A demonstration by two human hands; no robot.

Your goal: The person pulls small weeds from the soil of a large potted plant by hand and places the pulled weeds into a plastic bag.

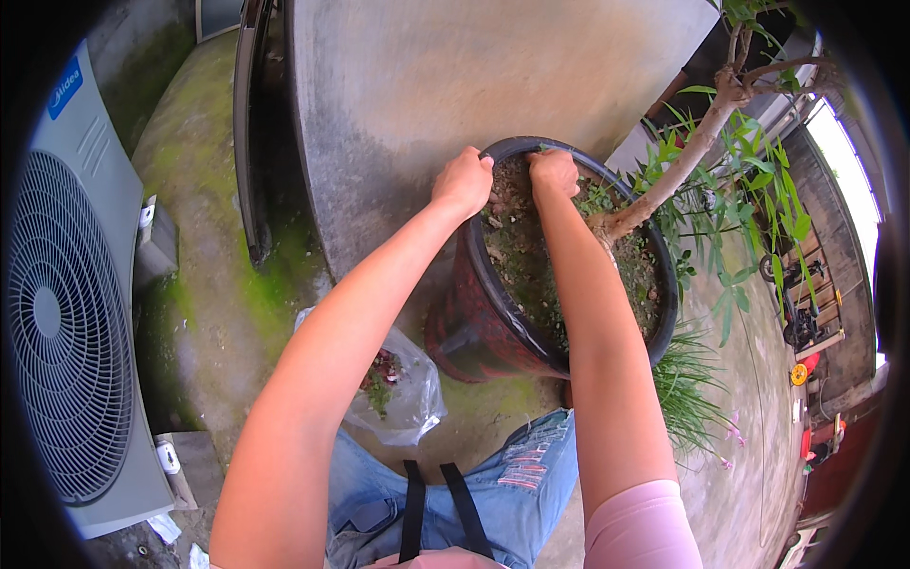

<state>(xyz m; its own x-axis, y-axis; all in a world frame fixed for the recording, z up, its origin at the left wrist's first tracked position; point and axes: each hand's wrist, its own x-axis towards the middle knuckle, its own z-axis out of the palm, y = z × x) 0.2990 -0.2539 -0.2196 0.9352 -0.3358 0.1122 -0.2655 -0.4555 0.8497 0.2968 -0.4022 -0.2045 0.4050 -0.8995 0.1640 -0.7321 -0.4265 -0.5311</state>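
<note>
Head view. The pot (479,339), dark-rimmed with a reddish patterned wall, stands on the floor (213,327) in front of the person, slightly to the right. A woody trunk (682,175) rises from its right side.

Progress: low green growth (595,197) remains in the soil (509,251), mostly toward the far and right sides; the left part looks barer. Loose greenery (379,391) lies in a clear plastic bag (417,412) just left of the pot. Judgement: work partly done, the remaining growth untreated.

Fingers: left hand (464,182) at the pot's far-left rim, fingers curled in, little opening visible; whether they clasp the rim cannot be told. Right hand (555,174) over the soil just inside the far rim, fingers bent downward, tips hidden; cannot tell whether they pinch anything.
</note>
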